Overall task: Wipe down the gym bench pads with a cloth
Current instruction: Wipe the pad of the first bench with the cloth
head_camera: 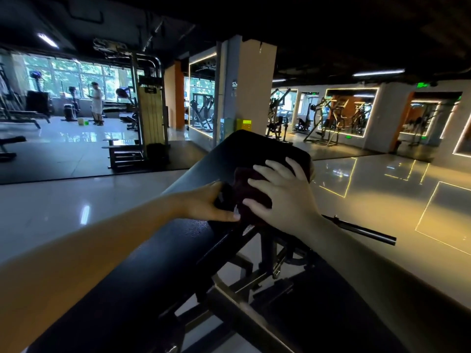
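Observation:
A black padded gym bench runs away from me: a long lower pad (142, 271) at the left and a raised far pad (244, 149) ahead. A dark maroon cloth (244, 189) lies on the near end of the far pad. My right hand (280, 192) lies flat on the cloth with fingers spread, pressing it onto the pad. My left hand (206, 202) grips the pad's left edge beside the cloth, thumb stretched along the near side.
The bench's black metal frame (254, 271) and a side bar (362, 230) stick out below and right. Glossy floor (382, 205) surrounds the bench. A cable machine (150, 115) stands at the back left, a pillar (254, 87) ahead, and a person (96, 103) far left.

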A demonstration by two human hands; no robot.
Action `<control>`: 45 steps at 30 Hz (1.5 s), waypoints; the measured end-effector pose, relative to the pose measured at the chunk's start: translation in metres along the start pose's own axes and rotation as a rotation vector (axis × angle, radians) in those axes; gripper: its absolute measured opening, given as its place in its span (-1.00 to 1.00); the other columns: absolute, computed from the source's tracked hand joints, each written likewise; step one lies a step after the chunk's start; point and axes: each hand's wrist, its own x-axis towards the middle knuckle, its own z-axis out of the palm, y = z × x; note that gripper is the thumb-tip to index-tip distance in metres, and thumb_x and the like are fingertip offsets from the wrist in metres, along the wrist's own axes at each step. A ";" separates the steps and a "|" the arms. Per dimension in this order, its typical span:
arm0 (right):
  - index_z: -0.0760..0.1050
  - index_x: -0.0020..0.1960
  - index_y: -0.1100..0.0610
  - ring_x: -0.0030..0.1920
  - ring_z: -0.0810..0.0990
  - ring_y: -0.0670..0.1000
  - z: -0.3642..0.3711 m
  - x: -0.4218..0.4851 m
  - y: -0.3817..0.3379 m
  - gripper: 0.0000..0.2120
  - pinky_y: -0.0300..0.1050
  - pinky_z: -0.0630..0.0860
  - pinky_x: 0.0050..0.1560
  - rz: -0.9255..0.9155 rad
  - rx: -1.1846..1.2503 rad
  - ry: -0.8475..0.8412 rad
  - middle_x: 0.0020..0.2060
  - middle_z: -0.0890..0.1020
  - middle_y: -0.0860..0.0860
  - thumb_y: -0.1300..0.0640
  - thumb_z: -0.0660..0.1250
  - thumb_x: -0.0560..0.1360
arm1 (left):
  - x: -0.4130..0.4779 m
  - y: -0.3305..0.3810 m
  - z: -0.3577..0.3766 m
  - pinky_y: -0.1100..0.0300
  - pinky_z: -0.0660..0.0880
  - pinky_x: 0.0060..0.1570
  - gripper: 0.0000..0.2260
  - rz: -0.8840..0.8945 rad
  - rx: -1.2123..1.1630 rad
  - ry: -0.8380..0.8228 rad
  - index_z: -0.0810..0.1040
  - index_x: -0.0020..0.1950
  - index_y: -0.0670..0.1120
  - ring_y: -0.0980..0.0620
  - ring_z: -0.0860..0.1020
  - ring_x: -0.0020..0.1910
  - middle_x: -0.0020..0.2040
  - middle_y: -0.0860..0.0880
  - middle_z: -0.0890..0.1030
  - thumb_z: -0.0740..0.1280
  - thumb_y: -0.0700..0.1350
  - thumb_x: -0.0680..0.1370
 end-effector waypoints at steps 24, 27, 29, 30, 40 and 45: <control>0.30 0.46 0.20 0.56 -0.07 0.15 0.059 -0.017 -0.016 -0.58 0.17 0.01 0.53 0.446 0.592 0.653 0.53 0.08 0.17 0.08 -0.01 0.67 | 0.034 0.015 -0.027 0.00 0.01 0.50 0.15 -0.029 0.285 -0.203 -0.29 0.49 0.30 0.00 -0.11 0.56 0.58 0.08 -0.24 0.59 0.05 0.30; 0.26 0.48 0.22 0.56 -0.10 0.12 0.054 -0.008 -0.009 -0.57 0.12 0.06 0.53 0.525 0.701 0.734 0.54 0.03 0.13 0.27 0.08 0.62 | 0.034 0.016 -0.027 0.03 0.02 0.48 0.15 -0.018 0.273 -0.213 -0.31 0.48 0.30 0.00 -0.12 0.56 0.57 0.08 -0.26 0.58 0.02 0.31; 0.25 0.48 0.28 0.53 -0.12 0.04 0.047 0.000 -0.005 -0.57 -0.24 0.01 0.51 0.634 0.802 0.790 0.51 0.04 0.13 0.32 0.11 0.61 | 0.035 0.014 -0.026 0.03 0.01 0.48 0.16 -0.008 0.261 -0.219 -0.33 0.47 0.31 -0.01 -0.14 0.55 0.57 0.06 -0.28 0.59 0.02 0.30; 0.25 0.48 0.29 0.52 -0.11 0.02 0.044 0.003 -0.005 -0.59 -0.35 0.00 0.47 0.682 0.817 0.809 0.50 0.04 0.13 0.24 0.10 0.65 | 0.035 0.014 -0.024 0.01 0.01 0.48 0.18 -0.004 0.258 -0.220 -0.34 0.46 0.32 -0.01 -0.15 0.55 0.56 0.05 -0.30 0.59 0.03 0.29; -0.08 0.56 -0.09 0.57 -0.15 0.02 0.062 -0.024 -0.065 -0.45 -0.42 0.02 0.43 0.745 0.797 0.677 0.56 -0.19 -0.02 -0.12 0.02 0.63 | 0.038 -0.004 -0.013 -0.02 -0.03 0.50 0.17 0.085 0.152 -0.195 -0.36 0.36 0.40 -0.01 -0.22 0.54 0.54 0.06 -0.36 0.60 0.05 0.25; -0.13 0.58 -0.02 0.56 -0.14 -0.03 0.074 -0.044 -0.114 -0.34 -0.30 0.10 0.47 0.702 0.891 0.637 0.56 -0.26 0.00 -0.17 0.08 0.61 | 0.033 -0.014 -0.005 -0.19 -0.09 0.51 0.18 0.127 0.097 -0.198 -0.37 0.38 0.42 0.01 -0.34 0.51 0.51 0.09 -0.42 0.59 0.10 0.26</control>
